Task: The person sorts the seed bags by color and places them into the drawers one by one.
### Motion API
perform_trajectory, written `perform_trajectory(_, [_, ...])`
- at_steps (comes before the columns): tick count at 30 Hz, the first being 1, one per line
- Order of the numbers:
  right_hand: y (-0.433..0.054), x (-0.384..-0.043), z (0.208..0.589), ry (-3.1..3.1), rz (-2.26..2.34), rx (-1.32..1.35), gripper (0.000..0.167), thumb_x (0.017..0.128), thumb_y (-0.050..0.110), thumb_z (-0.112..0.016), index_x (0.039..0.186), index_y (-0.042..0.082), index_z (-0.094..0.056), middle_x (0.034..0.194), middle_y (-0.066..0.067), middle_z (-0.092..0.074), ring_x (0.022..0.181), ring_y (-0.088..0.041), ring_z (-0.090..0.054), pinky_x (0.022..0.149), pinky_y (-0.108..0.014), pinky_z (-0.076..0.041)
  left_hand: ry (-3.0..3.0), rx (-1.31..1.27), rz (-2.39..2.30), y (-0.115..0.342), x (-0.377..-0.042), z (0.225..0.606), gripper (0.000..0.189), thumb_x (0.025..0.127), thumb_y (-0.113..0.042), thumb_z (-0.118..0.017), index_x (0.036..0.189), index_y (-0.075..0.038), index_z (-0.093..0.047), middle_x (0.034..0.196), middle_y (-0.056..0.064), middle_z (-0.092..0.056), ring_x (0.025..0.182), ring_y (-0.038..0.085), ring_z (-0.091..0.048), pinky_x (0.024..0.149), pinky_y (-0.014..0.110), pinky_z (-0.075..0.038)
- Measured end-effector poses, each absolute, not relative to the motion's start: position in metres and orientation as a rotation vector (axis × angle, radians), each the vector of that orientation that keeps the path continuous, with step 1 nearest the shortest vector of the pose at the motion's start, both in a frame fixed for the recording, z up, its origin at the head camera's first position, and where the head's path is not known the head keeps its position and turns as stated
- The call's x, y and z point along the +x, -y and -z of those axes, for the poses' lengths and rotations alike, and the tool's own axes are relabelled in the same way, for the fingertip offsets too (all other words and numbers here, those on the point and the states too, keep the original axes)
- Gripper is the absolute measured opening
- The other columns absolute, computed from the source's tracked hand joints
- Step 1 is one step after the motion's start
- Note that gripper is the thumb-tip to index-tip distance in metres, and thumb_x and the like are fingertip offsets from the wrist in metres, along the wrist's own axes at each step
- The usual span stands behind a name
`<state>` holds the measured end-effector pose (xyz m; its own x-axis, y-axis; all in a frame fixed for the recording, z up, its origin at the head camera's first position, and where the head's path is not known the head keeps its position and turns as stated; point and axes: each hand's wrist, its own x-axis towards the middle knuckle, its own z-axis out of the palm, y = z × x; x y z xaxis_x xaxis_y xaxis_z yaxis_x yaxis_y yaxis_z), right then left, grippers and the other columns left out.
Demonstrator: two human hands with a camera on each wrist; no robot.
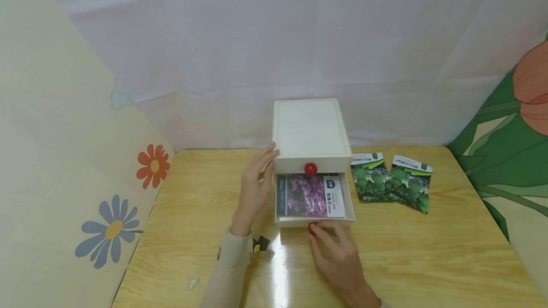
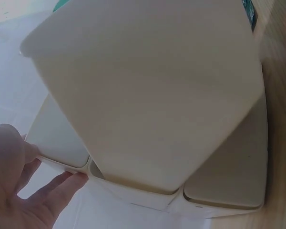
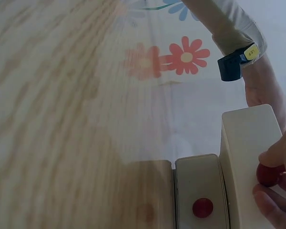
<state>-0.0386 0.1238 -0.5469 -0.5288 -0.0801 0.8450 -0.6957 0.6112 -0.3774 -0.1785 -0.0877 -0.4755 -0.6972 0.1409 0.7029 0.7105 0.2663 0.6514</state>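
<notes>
The right hand (image 1: 340, 255) is pinching the red knob (image 3: 267, 176); the drawer (image 1: 292, 224) is extending front-to-back beyond those fingertips. Farther from the knob, the left hand (image 1: 254, 184) is resting extended fingers against the cabinet's (image 1: 310, 127) edge.

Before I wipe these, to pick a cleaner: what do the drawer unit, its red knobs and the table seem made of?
Drawer unit: likely plastic, smooth off-white, rounded edges. Red knobs: smooth, even red; plastic or painted wood, unclear. Table: wood or laminate, by its grain; glossy, given the bright reflection.
</notes>
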Motion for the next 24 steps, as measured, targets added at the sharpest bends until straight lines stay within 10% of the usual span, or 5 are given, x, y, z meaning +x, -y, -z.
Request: perform_trajectory(24, [-0.1212, -0.0432, 0.5493, 1.951, -1.057, 0.582, 0.038, 0.107, 0.032, -0.067, 0.103, -0.003, -0.081, 0.101, -0.016, -0.071, 0.088, -0.027, -0.069, 0.103, -0.013, -0.054, 2.034, -0.759, 1.429, 0.0872, -0.1762, 0.474, 0.032, 0.106, 0.003, -0.059, 0.136, -0.001, -0.068, 0.153, 0.017, -0.06, 0.137, 0.039, -0.062, 0.088, 0.025, -0.064])
